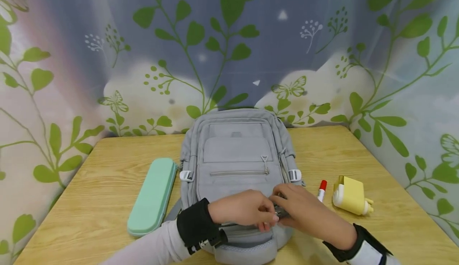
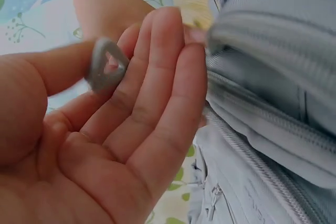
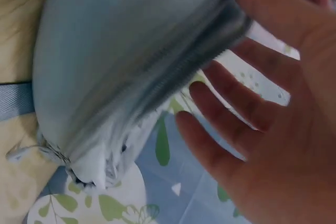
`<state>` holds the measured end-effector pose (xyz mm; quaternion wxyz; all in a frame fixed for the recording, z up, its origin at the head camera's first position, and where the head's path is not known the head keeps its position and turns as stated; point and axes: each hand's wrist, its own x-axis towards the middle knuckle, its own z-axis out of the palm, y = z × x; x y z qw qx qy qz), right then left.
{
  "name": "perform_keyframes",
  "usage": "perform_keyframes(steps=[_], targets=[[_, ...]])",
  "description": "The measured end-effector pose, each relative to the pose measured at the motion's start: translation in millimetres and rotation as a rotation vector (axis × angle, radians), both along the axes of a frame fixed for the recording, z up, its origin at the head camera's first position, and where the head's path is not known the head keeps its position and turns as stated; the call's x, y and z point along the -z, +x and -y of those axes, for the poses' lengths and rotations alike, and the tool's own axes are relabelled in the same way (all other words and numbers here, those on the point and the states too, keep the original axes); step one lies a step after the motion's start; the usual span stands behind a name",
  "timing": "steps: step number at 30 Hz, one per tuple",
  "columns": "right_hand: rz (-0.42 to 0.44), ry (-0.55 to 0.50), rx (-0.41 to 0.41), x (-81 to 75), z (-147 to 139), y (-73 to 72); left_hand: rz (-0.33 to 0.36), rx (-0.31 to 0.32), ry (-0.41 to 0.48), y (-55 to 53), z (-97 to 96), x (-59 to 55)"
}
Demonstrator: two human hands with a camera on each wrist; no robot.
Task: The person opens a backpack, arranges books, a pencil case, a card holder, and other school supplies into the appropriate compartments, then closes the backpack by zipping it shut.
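Note:
A grey backpack [image 1: 236, 149] lies on the wooden table, its lower front pocket partly unzipped. My left hand [image 1: 247, 209] is over that pocket and pinches a grey triangular zipper pull [image 2: 96, 66] between thumb and fingers. Close beside it, my right hand [image 1: 303, 209] grips the pocket's edge near the zipper. In the right wrist view the thumb lies on the grey fabric [image 3: 115, 40] and the other fingers spread behind the edge. Both hands cover part of the pocket opening in the head view.
A mint green case [image 1: 152, 197] lies left of the backpack. To the right are a red-capped marker [image 1: 322, 189], partly hidden by the right hand, and a yellow and white object [image 1: 351, 195]. A leaf-patterned curtain [image 1: 229, 50] hangs behind the table [image 1: 107, 169].

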<state>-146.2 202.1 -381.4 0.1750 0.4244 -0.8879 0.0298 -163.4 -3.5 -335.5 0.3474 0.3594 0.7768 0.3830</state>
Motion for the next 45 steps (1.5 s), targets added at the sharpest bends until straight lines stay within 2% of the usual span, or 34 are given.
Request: perform_keyframes(steps=[4, 6, 8, 14, 20, 24, 28, 31, 34, 39, 45], targets=[[-0.187, 0.029, 0.074, 6.8, 12.4, 1.4, 0.023, -0.044, 0.015, 5.2, 2.4, 1.4], [-0.227, 0.026, 0.114, 8.9, 17.3, 2.5, 0.038, -0.066, 0.017, 6.2, 5.7, 3.4], [-0.223, 0.014, 0.144, 9.5, 19.8, 4.5, 0.042, -0.072, 0.014, 5.9, 10.1, 6.4], [-0.116, -0.01, 0.182, 6.2, 19.7, 9.9, -0.002, -0.024, -0.032, 1.9, 36.1, 9.3], [0.066, -0.108, 0.181, 1.8, 13.6, 11.7, -0.023, 0.019, -0.128, -8.3, 87.7, -7.5], [0.117, -0.128, 0.176, 0.9, 10.5, 11.1, -0.047, -0.007, -0.216, -23.8, 125.5, -16.7], [0.126, -0.127, 0.176, 0.9, 9.7, 10.9, -0.127, -0.044, -0.309, -40.8, 155.6, -21.8], [0.143, -0.13, 0.184, 0.3, 9.1, 10.4, -0.211, -0.049, -0.348, -53.3, 167.3, -22.0], [0.163, -0.14, 0.189, -0.1, 8.2, 9.2, -0.279, -0.078, -0.378, -67.1, 170.8, -18.0], [0.194, -0.138, 0.158, 1.7, 6.6, 8.4, -0.41, -0.183, -0.454, -88.2, 172.4, -6.2], [0.21, -0.134, 0.129, 2.8, 3.4, 8.2, -0.636, -0.325, -0.523, -99.4, 170.2, 6.6]])
